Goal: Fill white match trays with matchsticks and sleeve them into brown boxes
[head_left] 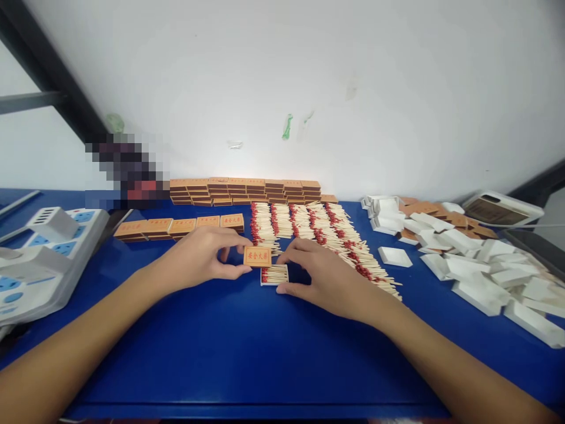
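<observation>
My left hand (214,253) pinches an orange matchbox sleeve (258,257) with red characters between thumb and fingertips. Just below and right of the sleeve lies a small white matchbox tray (262,285) filled with matches (274,274), their red heads toward the left. The fingers and thumb of my right hand (324,274) grip this tray around its right end. The sleeve overlaps the tray's upper left part in the view, and I cannot tell whether they touch. Right behind both hands, loose red-headed matches (304,224) lie in several long rows.
Stacked matchboxes (245,191) line the wall, with a shorter row of matchboxes (176,228) at left. White trays (481,259) and orange sleeves (424,209) are heaped at right, near a phone (507,206). A power strip (66,259) lies left on the blue table (256,359).
</observation>
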`<state>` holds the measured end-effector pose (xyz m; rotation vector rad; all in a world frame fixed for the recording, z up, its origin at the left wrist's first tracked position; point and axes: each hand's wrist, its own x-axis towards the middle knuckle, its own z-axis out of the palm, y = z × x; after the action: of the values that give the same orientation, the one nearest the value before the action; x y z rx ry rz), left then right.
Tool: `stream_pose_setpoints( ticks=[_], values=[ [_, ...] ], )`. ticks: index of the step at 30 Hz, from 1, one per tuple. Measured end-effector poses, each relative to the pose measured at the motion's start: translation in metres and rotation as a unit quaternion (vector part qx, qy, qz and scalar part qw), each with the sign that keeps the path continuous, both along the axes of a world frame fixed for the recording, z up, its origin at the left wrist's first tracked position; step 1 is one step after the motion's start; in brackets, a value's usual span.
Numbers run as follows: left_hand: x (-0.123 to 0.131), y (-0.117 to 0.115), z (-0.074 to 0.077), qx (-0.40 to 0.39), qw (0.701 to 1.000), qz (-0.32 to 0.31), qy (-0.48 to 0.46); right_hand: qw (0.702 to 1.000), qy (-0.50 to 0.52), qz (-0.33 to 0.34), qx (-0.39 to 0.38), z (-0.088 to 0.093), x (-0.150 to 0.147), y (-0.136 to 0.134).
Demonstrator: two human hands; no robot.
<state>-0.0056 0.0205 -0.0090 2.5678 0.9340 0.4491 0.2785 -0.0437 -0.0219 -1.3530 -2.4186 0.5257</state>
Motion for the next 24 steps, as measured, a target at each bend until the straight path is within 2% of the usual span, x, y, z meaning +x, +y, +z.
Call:
stream_pose_setpoints(
  ticks=[5,10,14,24],
  values=[
    [-0.003,0.006,-0.003,-0.033,0.999,0.012,-0.018,1.000,-0.009,0.002,-0.006,0.006,0.013,0.008],
    [-0.001,0.006,-0.002,-0.073,0.997,0.024,-0.033,0.999,0.029,-0.009,-0.016,0.010,0.024,0.015],
    [0.002,0.003,0.001,-0.099,0.994,0.000,-0.036,0.998,0.051,-0.009,-0.023,0.011,0.023,0.015],
    [0.003,0.003,-0.001,-0.124,0.987,0.030,-0.101,0.995,0.096,-0.038,0.004,0.013,0.019,0.011]
  ],
)
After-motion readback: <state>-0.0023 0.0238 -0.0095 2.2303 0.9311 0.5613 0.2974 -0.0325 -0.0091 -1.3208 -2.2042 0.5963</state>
